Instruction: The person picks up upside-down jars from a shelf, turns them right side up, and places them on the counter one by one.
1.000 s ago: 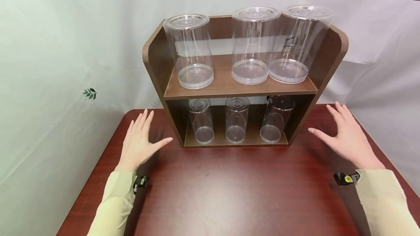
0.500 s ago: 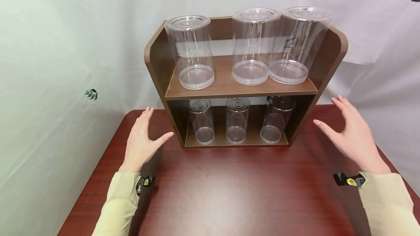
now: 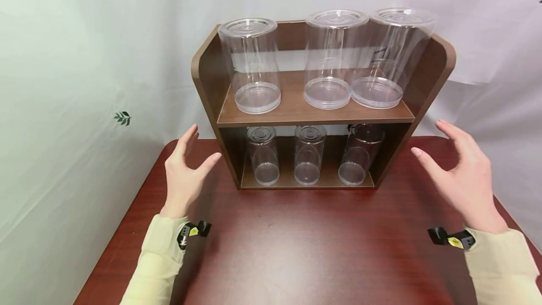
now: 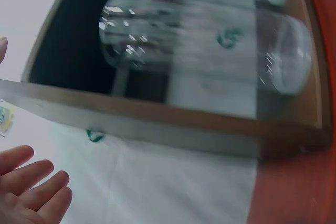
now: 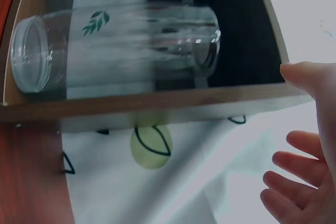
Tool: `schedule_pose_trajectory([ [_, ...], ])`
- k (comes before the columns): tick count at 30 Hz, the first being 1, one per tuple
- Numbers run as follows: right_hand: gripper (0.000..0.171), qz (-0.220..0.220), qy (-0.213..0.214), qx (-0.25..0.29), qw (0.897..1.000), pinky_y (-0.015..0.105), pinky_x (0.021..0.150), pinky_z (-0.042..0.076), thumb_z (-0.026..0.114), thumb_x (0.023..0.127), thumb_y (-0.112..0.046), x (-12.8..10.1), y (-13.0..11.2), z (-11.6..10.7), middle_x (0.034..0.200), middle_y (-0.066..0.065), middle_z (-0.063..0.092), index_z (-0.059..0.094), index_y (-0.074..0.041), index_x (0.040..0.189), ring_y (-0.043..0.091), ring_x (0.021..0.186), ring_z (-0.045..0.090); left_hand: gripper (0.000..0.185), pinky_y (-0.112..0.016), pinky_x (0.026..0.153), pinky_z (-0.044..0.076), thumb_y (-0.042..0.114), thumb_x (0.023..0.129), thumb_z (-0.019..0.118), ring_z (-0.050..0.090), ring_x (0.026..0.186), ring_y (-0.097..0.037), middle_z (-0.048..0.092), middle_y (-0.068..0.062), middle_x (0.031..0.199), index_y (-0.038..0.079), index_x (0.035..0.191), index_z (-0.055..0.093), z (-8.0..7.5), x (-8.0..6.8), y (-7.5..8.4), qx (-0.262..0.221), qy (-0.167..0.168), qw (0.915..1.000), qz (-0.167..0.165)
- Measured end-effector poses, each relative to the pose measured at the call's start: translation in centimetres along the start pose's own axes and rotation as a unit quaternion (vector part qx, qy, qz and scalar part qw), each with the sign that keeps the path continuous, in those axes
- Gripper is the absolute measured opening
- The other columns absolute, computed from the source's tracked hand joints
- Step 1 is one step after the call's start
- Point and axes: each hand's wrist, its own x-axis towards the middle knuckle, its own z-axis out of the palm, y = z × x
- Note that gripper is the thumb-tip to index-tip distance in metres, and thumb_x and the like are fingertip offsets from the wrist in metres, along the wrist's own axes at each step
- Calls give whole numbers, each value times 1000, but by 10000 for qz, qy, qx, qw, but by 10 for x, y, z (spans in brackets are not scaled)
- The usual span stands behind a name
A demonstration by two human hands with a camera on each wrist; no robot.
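Both hands have lifted off the table and drawn nearer the wooden shelf since a second ago. From the left: the left hand hovers just beside the shelf's left wall, palm turned inward, fingers straight and spread, holding nothing; the right hand mirrors it near the right wall, fingers loosely bent, also empty. Neither touches the shelf. Three large clear jars stand upside down on the upper board, the two on the right touching; three small clear tumblers stand inverted below, the rightmost partly shadowed and tilted. Each wrist view is blurred and cuts the shelf off, showing only one tumbler clearly, plus fingertips at the frame edge; the right wrist view alone reveals leaf prints on the backdrop cloth behind the shelf.
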Motion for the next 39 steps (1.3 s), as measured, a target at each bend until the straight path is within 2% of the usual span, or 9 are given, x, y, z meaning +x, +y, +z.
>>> schedule_pose_trajectory([
  [2,68,-37,63,34,10000,16,105,34,84,80,-17,1,-4,-1,140,4,61,61,-21,144,6,129,52,77,-34,111,41,9,81,87,53,133,-16,56,6,145,22,149,53,1,4,11,-288,46,9996,36],
  [5,67,-63,119,85,9999,15,104,35,84,80,-16,2,-9,-2,139,3,62,62,-21,143,6,127,53,75,-37,111,42,0,80,86,56,131,-22,58,-3,144,12,147,55,2,10,36,-620,147,9978,205],
  [9,67,-107,188,162,9996,15,104,37,85,79,-15,4,-17,-4,138,4,63,63,-19,142,5,126,54,76,-42,108,45,-6,75,87,58,127,-29,59,-10,141,3,144,56,4,19,68,-927,237,9945,422],
  [14,61,-221,360,379,9984,17,105,40,85,80,-14,12,-31,-8,138,5,63,66,-12,138,11,127,55,75,-43,106,47,-8,74,87,61,125,-28,61,-7,140,4,142,58,9,30,85,-1182,261,9915,484],
  [25,58,-568,795,505,9939,21,106,41,82,82,-29,48,-64,-27,135,6,64,68,-5,133,18,128,56,69,-36,98,53,-4,75,88,66,116,-28,66,-7,133,7,139,63,13,47,94,-1559,539,9858,305],
  [30,58,-372,811,715,9934,24,110,39,83,82,-18,63,-83,-37,139,4,62,66,-6,136,17,131,53,64,-33,94,55,0,76,89,70,109,-26,69,-6,127,13,135,68,16,51,86,-1602,649,9849,88],
  [33,57,-156,733,950,9926,27,114,36,82,83,-10,72,-97,-42,143,4,58,64,-7,138,16,134,49,58,-33,91,57,4,77,90,71,105,-24,71,-5,123,15,130,71,18,55,77,-1604,829,9836,-10],
  [39,57,-18,662,1086,9919,27,114,35,80,85,-8,90,-115,-42,142,4,58,63,-12,139,13,132,50,47,-33,88,58,7,77,90,73,100,-21,74,-7,115,14,122,76,20,61,70,-1648,1258,9782,-103],
])
